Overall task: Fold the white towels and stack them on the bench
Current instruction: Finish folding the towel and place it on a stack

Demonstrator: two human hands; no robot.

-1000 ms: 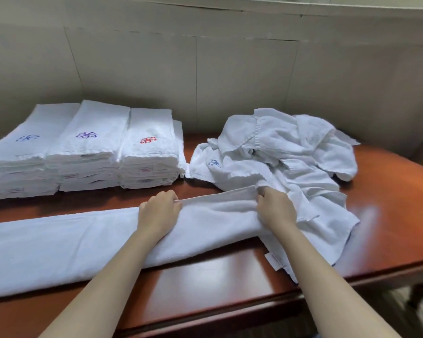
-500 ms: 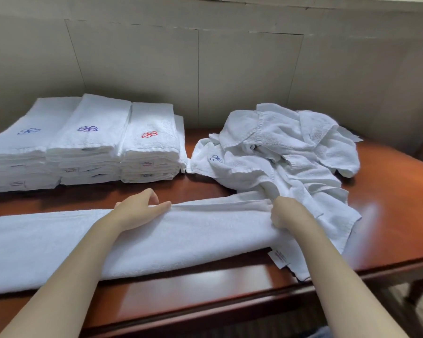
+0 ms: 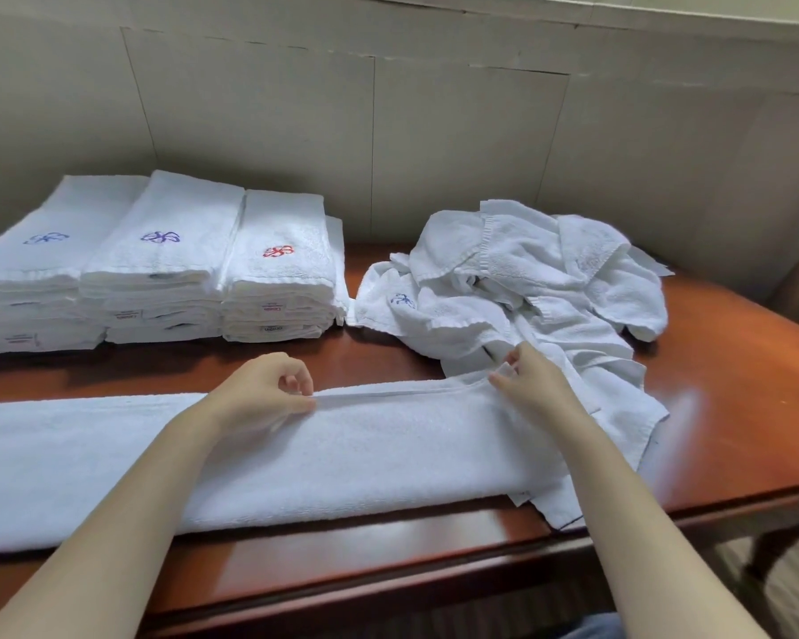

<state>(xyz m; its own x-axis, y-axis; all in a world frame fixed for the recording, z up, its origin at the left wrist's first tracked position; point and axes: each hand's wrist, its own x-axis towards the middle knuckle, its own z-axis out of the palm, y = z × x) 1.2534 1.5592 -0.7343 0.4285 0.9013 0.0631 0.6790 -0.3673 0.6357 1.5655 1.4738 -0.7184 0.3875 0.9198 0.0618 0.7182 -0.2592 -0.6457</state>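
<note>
The long white terry towel, folded lengthwise, lies across the glossy reddish wooden worktop. The left hand and right hand each pinch its far edge. Best to align that hem evenly before folding crosswise. The crumpled white towel heap crowds the right; the folded stacks stand behind.

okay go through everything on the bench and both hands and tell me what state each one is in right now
Long towel: folded lengthwise, flat across the bench front.
Left hand: pinching the long towel's far edge.
Right hand: pinching the same edge, nearer the pile.
Unfolded towel pile: crumpled, partly overlapping the long towel's right end.
Folded towel stacks: three, side by side, neat.
Bench: bearing all the towels.
</note>
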